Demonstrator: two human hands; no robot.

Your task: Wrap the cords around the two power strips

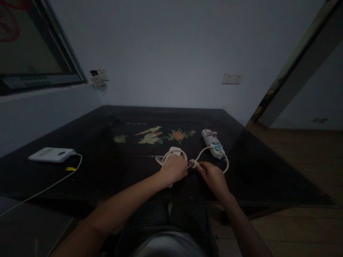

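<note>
On the dark table, my left hand (175, 167) is closed over a white power strip (175, 149), most of which it covers. Loops of white cord (164, 157) curve around that hand. Close by on the right, my right hand (214, 175) pinches the plug (193, 164) at the cord's end, its metal prongs toward my left hand. From the plug, the cord arcs up and back around my right hand. A second power strip (216, 151), its cord wrapped around it, lies just behind my right hand.
At the table's left lies a white device (50, 154) with a thin cable running off the near edge. A yellow tag (71, 169) is beside it. The tabletop (268, 171) bears a bird-and-flower picture (150, 137). Wall sockets (232, 78) are behind.
</note>
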